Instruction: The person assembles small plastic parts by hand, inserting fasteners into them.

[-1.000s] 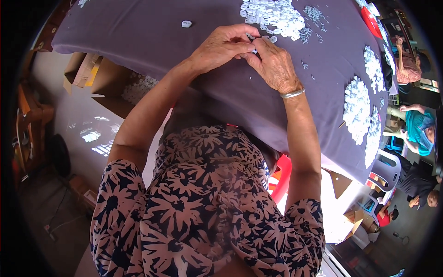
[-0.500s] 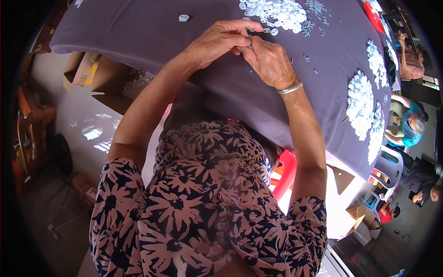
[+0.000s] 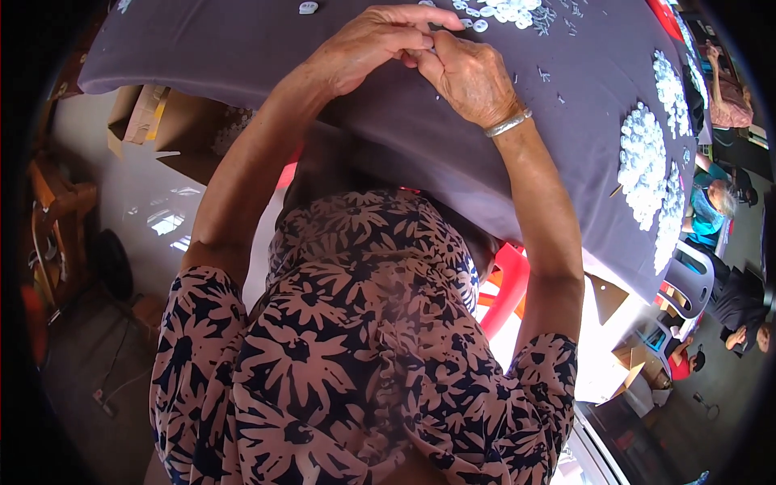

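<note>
Over the purple-grey cloth my two hands meet, fingertips together. My left hand is pinched closed, its index finger stretched out toward the right. Against it my right hand is closed too, thumb and forefinger pressed together; a silver bracelet circles that wrist. Whatever small piece they hold is hidden by the fingers. Just beyond my fingers lies a pile of small white oval plastic pieces, with small grey pin-like pieces beside it. One white piece lies apart to the left.
More white heaps spread along the table's right side. A red object sits at the far right. Below the cloth at left stands an open cardboard box with white pieces inside. A red chair is beside me. Other people sit at right.
The view has shifted, so the table and the far pile sit higher in the picture. My hands stay pressed together in nearly the same pinch.
</note>
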Demonstrator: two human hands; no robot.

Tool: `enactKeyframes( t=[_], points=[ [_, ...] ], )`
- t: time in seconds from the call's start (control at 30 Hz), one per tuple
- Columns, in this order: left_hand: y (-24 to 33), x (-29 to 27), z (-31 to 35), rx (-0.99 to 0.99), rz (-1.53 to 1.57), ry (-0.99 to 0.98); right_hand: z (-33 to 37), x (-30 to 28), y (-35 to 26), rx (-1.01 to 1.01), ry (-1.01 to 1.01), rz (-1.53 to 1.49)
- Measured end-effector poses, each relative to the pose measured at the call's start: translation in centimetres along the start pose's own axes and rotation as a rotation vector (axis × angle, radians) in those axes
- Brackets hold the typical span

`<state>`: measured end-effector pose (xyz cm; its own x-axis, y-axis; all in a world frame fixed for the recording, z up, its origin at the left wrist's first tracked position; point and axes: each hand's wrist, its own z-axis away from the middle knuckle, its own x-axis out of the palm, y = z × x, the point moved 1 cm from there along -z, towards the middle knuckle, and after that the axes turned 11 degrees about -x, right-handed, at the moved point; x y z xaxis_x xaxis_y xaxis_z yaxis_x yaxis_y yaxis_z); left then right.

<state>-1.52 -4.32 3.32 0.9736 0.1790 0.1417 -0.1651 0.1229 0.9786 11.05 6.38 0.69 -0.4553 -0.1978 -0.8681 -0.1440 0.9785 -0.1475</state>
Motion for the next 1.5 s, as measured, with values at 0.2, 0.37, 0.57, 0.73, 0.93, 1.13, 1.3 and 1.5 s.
enactKeyframes(
  t=[0.2, 0.37, 0.57, 0.73, 0.93, 1.13, 1.3, 1.5],
  points=[
    [-1.4, -1.8, -1.4, 0.108, -0.022, -0.204, -0.2, -0.3, 0.1, -0.061, 0.015, 0.014],
    [-1.1, -1.9, -1.0, -0.118, -0.046, -0.065, -0.5, -0.4, -0.3, -0.026, 0.077, 0.038],
    [0.7, -4.3, 0.2, 0.081, -0.342, 0.245, -0.3, -2.9, 0.5, 0.404, 0.421, -0.249],
    [1.6, -6.5, 0.9, 0.119, -0.899, 0.616, 1.9, -3.9, 5.7, 0.461, 0.77, -0.289],
    [0.3, -8.6, 0.9, 0.327, -1.166, 0.83, 1.5, -5.5, 6.0, 0.748, 0.772, -0.751],
    [1.7, -2.4, 0.0, 0.565, -0.77, 0.766, 2.7, -6.5, 6.5, 0.737, 0.75, -1.002],
    [-2.5, -3.1, -0.8, 0.035, -0.054, 0.451, 2.7, -6.6, 6.6, 0.68, 0.755, -1.089],
    [-1.5, -0.9, -0.5, 0.048, -0.133, 0.604, 1.9, -5.2, 5.2, 0.713, 0.709, -0.943]
  ],
)
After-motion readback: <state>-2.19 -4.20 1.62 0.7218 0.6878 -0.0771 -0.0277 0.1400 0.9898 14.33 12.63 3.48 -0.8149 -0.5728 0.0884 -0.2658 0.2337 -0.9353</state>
